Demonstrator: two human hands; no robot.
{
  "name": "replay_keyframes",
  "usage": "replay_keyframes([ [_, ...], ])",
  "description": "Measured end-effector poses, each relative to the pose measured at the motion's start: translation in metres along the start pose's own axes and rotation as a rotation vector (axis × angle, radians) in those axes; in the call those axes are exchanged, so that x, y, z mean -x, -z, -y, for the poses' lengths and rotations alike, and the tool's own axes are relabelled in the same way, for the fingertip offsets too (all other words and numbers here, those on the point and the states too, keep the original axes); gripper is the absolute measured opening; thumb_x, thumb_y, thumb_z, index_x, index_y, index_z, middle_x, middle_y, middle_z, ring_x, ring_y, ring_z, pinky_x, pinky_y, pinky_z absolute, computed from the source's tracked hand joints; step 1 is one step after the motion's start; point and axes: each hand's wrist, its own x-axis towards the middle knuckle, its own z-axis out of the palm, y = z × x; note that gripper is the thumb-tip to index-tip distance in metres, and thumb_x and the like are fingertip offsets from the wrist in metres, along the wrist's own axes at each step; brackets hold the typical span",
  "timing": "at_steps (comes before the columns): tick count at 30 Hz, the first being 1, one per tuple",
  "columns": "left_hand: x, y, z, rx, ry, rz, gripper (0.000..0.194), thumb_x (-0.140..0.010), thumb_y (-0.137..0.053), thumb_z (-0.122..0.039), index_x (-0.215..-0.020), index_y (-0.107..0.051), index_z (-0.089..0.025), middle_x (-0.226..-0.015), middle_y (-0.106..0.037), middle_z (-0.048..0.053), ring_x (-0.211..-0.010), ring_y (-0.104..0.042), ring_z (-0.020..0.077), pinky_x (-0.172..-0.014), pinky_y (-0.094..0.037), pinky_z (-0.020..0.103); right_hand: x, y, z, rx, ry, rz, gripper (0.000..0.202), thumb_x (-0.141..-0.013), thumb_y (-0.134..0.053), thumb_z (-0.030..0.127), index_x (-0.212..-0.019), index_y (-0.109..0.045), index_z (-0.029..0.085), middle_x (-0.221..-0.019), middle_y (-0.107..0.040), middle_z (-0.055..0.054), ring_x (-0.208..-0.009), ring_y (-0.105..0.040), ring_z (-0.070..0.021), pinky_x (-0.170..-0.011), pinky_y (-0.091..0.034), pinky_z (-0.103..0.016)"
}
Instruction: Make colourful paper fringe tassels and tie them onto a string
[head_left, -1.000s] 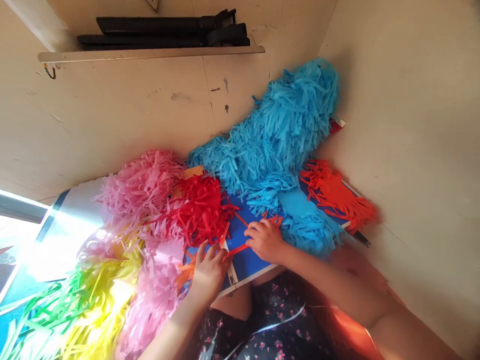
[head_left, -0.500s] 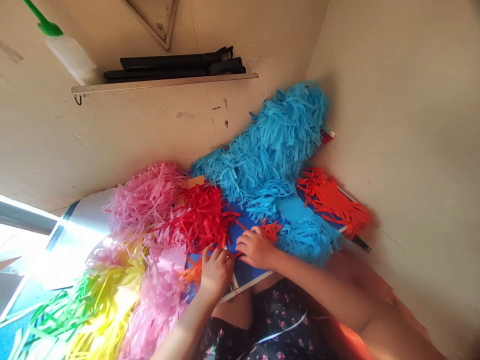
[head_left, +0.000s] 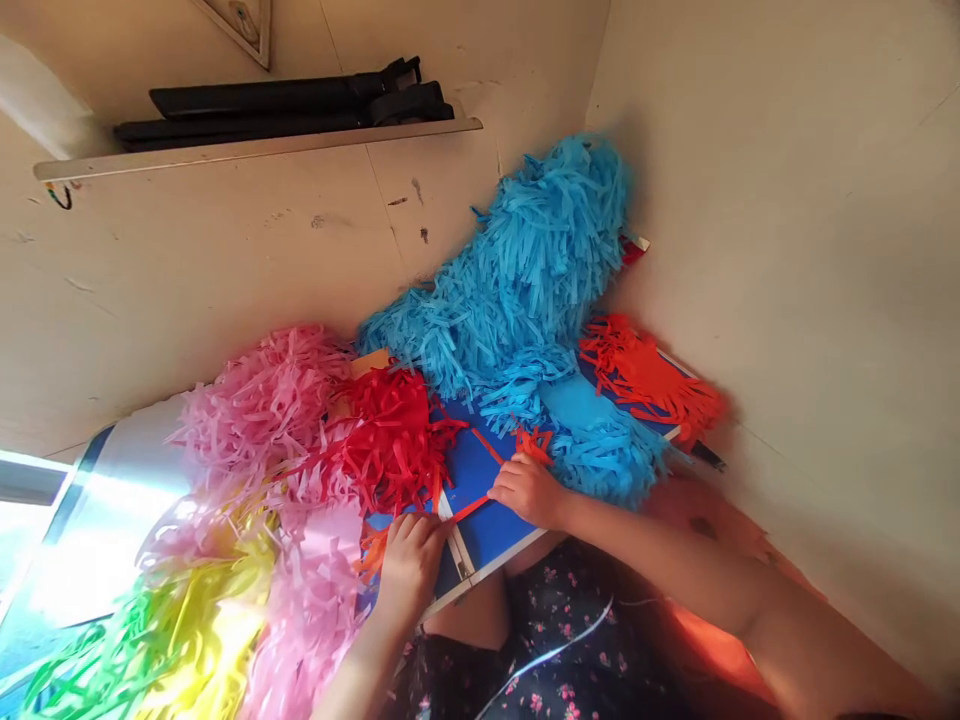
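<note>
Between my two hands an orange-red paper strip (head_left: 471, 508) is stretched low over the blue board (head_left: 469, 465). One end is pinched in my left hand (head_left: 411, 555), at the board's near left. My right hand (head_left: 529, 490) has its fingers closed on the other end. Orange fringed paper (head_left: 534, 443) shows just behind my right hand, and more orange paper (head_left: 373, 550) lies beside my left. A red fringed bunch (head_left: 401, 430) sits beyond my left hand. Blue fringed paper (head_left: 600, 430) lies right of my right hand.
A tall blue fringed heap (head_left: 547, 240) leans at the wall corner. Pink (head_left: 262, 400), yellow (head_left: 225, 600) and green (head_left: 105, 640) fringes spread leftward. Red-orange fringe (head_left: 649, 375) covers the board's far right. A wall shelf (head_left: 262, 148) holds black objects (head_left: 300, 100).
My hands have moved apart, the left one leftward, and the strip between them now shows stretched out. The camera view has shifted a little.
</note>
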Motion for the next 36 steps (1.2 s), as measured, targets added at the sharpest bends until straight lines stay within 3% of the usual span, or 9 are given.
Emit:
replay_keyframes([
  [5,0.001,0.002,0.004,0.056,0.111,0.002,0.029,-0.100,-0.048,-0.030,-0.085,-0.070,-0.020,-0.083,-0.071,0.004,-0.077,-0.063,0.0184,-0.071,-0.048,0.031,0.005,0.000,-0.011,-0.115,-0.055,0.033,0.016,-0.095,-0.062,0.024,-0.082,-0.072,0.020,-0.083,-0.071,-0.001,-0.081,-0.056,-0.0150,-0.078,-0.033,-0.033],
  [9,0.002,0.003,0.006,0.120,0.165,0.015,0.032,-0.101,-0.046,-0.034,-0.086,-0.071,-0.021,-0.084,-0.072,0.003,-0.078,-0.065,0.0166,-0.072,-0.049,0.030,0.006,0.002,-0.017,-0.196,-0.160,0.063,0.007,-0.087,-0.074,0.028,-0.080,-0.076,0.025,-0.082,-0.070,0.001,-0.081,-0.057,-0.0148,-0.077,-0.034,-0.032],
  [16,0.002,0.002,0.005,0.154,0.260,0.027,0.029,-0.096,-0.054,-0.041,-0.083,-0.072,-0.021,-0.083,-0.074,0.003,-0.077,-0.067,0.0185,-0.073,-0.047,0.033,0.003,0.006,-0.017,-0.281,-0.342,0.137,0.007,-0.082,-0.078,0.026,-0.076,-0.075,0.024,-0.083,-0.070,0.000,-0.087,-0.059,-0.0167,-0.080,-0.034,-0.033],
  [31,-0.013,0.000,-0.005,0.035,0.459,0.188,0.019,-0.086,-0.057,-0.027,-0.070,-0.066,-0.022,-0.068,-0.064,0.001,-0.072,-0.061,0.0214,-0.071,-0.040,0.035,-0.018,0.016,-0.008,-0.261,-0.523,0.337,0.012,-0.076,-0.072,0.019,-0.066,-0.067,0.020,-0.080,-0.069,0.001,-0.087,-0.056,-0.0178,-0.078,-0.032,-0.032],
  [34,-0.014,0.001,-0.008,-0.013,0.464,0.181,0.017,-0.088,-0.056,-0.025,-0.089,-0.073,-0.022,-0.075,-0.066,0.003,-0.078,-0.061,0.0235,-0.074,-0.040,0.037,-0.024,0.019,-0.006,-0.245,-0.554,0.382,0.011,-0.075,-0.071,0.018,-0.065,-0.066,0.020,-0.080,-0.069,0.000,-0.087,-0.056,-0.0186,-0.077,-0.032,-0.032],
  [36,-0.014,0.002,-0.008,-0.042,0.374,0.179,0.026,-0.091,-0.053,-0.022,-0.108,-0.073,-0.027,-0.084,-0.068,0.005,-0.084,-0.060,0.0240,-0.077,-0.040,0.038,-0.026,0.020,-0.006,-0.241,-0.572,0.405,0.006,-0.075,-0.073,0.020,-0.071,-0.068,0.021,-0.083,-0.070,0.000,-0.088,-0.056,-0.0189,-0.078,-0.033,-0.032],
])
